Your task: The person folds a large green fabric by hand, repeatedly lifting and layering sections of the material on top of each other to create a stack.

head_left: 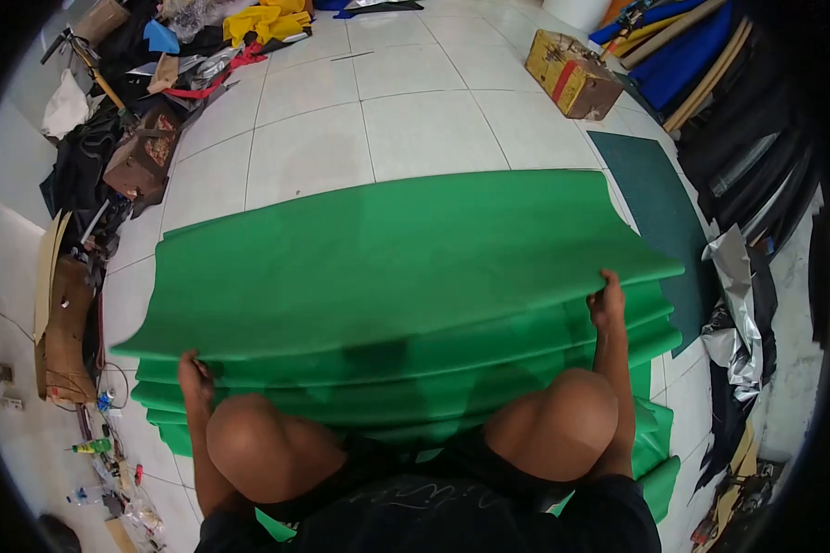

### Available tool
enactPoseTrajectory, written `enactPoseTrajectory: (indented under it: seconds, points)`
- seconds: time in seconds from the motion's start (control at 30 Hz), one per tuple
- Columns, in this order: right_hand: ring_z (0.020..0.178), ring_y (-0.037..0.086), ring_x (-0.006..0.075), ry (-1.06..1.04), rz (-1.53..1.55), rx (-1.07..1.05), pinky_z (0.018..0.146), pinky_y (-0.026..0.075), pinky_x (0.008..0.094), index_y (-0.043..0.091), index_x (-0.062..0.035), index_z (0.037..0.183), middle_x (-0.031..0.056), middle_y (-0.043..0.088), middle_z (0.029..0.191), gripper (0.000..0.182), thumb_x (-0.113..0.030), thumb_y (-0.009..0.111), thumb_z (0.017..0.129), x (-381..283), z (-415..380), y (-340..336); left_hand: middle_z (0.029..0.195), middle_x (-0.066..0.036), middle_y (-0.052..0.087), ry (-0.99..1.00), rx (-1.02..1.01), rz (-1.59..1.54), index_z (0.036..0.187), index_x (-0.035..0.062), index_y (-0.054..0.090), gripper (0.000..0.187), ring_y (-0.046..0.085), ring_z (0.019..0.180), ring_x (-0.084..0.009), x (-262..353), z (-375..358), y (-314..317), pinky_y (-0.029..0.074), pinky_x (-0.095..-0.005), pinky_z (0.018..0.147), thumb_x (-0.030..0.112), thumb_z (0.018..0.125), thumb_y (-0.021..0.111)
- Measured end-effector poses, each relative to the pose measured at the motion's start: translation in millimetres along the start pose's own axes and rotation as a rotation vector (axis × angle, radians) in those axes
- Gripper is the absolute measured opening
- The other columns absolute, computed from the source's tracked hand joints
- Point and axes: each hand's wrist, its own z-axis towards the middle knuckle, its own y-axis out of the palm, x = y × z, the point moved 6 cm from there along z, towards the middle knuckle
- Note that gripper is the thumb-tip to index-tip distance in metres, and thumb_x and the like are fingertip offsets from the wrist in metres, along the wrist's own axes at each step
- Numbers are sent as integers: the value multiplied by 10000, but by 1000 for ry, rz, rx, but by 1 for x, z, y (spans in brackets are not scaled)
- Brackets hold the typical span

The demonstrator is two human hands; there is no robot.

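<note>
A wide green sheet (pixel 378 258), smooth like tarpaulin, is spread on the floor in front of me, with several folded layers stacked toward my knees. My left hand (pixel 195 376) pinches its near edge at the left. Farther right, my right hand (pixel 607 302) grips the same edge near the right corner, fingers closed around it. Between the two hands the edge is lifted a little and casts a shadow on the layers below. My bent knees partly cover the folds.
White floor tiles (pixel 309 138) extend beyond the sheet. At right lie a dark green mat (pixel 655 203), a yellow-brown box (pixel 574 76), rolled materials (pixel 678 60) and silver sheeting (pixel 740 304). Piled bags and scraps (pixel 143 152) line the left wall, with a cardboard piece (pixel 69 323) below.
</note>
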Motion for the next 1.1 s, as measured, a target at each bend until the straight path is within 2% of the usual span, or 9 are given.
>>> enactPoseTrajectory:
  seconds: [0.33,0.37,0.43,0.47,0.6,0.63,0.7,0.83,1.1]
  points:
    - [724,535,114,-600,159,-308,651,438,246,536,-87,836,-3,552,748,105,-192,537,830,-252,-87,61,508,22,368,590,-664,-281,719,88,475,224,390,480,-87,291,-58,77,441,-266,624,138,899,352]
    - [702,547,128,-660,182,-309,659,453,253,539,-77,826,10,560,740,115,-191,526,841,-281,-109,87,493,12,353,554,-308,-310,701,74,460,252,379,486,-120,310,-95,112,432,-322,690,142,905,328]
    - [627,538,130,-684,92,-376,615,436,233,563,-60,816,43,579,724,172,-219,509,853,-341,-66,113,532,-34,381,675,-576,-355,677,62,434,234,407,535,-141,395,-2,119,429,-304,667,132,885,354]
    - [604,539,135,-683,42,-295,602,431,230,579,-41,821,65,594,732,208,-232,502,853,-355,-56,137,567,-47,404,589,-1215,-153,677,66,429,204,431,567,-142,417,18,158,429,-281,650,141,864,399]
    - [686,539,166,-807,-464,-340,634,442,305,567,-23,925,83,594,801,341,-301,373,891,-286,-6,213,658,-17,471,634,-603,-195,730,62,472,154,442,592,-130,299,-3,282,375,-276,539,175,834,477]
    - [677,535,165,-916,-725,-359,619,445,317,561,-43,915,82,584,793,304,-300,403,878,-248,14,213,674,-19,470,844,-914,393,736,71,474,187,467,621,-141,261,5,288,418,-301,592,226,839,470]
    - [661,556,163,-666,-984,-660,482,445,272,522,-33,936,64,537,739,297,-305,443,847,-141,20,198,949,-134,524,841,-621,1078,953,35,513,362,504,893,-272,146,82,250,391,-387,810,375,850,439]
    - [874,515,334,-956,-1658,-240,743,429,421,568,-62,859,156,547,900,279,-333,558,794,8,-40,90,1315,-186,346,501,-294,1883,1259,81,408,585,287,1239,-324,-18,-52,130,190,-493,1013,487,838,416]
    - [890,515,333,-561,-1403,491,760,422,420,531,-13,948,163,523,994,444,-388,628,732,39,-40,-61,1250,-188,314,542,148,1606,1223,70,400,541,249,1146,-291,-44,-41,-20,184,-447,921,410,813,494]
